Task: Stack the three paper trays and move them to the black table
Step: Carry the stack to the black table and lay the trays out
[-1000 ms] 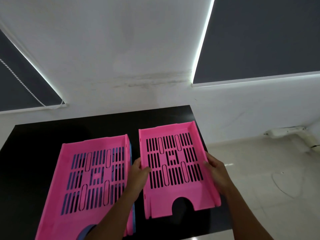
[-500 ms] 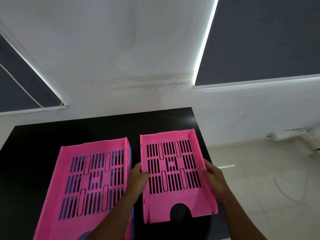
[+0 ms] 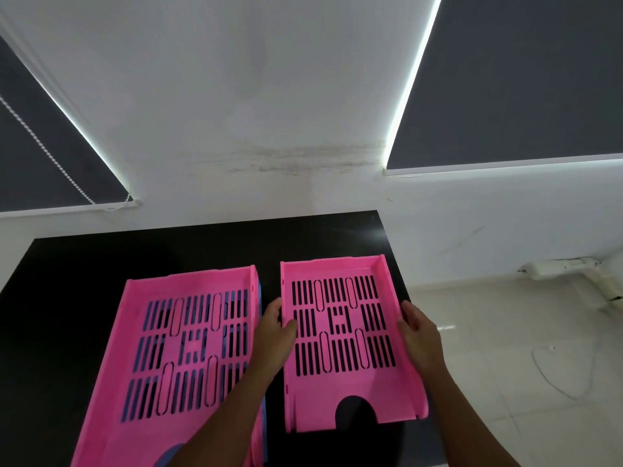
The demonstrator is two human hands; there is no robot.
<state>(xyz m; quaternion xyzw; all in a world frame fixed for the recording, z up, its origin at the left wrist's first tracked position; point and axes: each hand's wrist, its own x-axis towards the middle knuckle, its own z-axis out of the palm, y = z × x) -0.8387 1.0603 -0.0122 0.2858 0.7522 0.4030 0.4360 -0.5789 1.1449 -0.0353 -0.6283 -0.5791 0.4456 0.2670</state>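
A pink slotted paper tray (image 3: pixel 344 392) lies on the right part of the black table (image 3: pixel 101 257). My left hand (image 3: pixel 274 335) grips its left wall and my right hand (image 3: pixel 419 332) grips its right wall. To its left another pink tray (image 3: pixel 188 335) sits on top of a blue tray (image 3: pixel 259 298), of which only a thin edge and glimpses through the slots show. My left forearm crosses the near right corner of that stack.
The table's right edge runs close beside the held tray, with pale tiled floor (image 3: pixel 505 332) beyond it. A white wall (image 3: pixel 269 96) rises behind the table, with dark roller blinds (image 3: pixel 522 79) on both sides.
The held pink tray sits slightly farther forward and squarer to the table than a second ago. Both hands keep their grip on its sides. The left stack has not moved.
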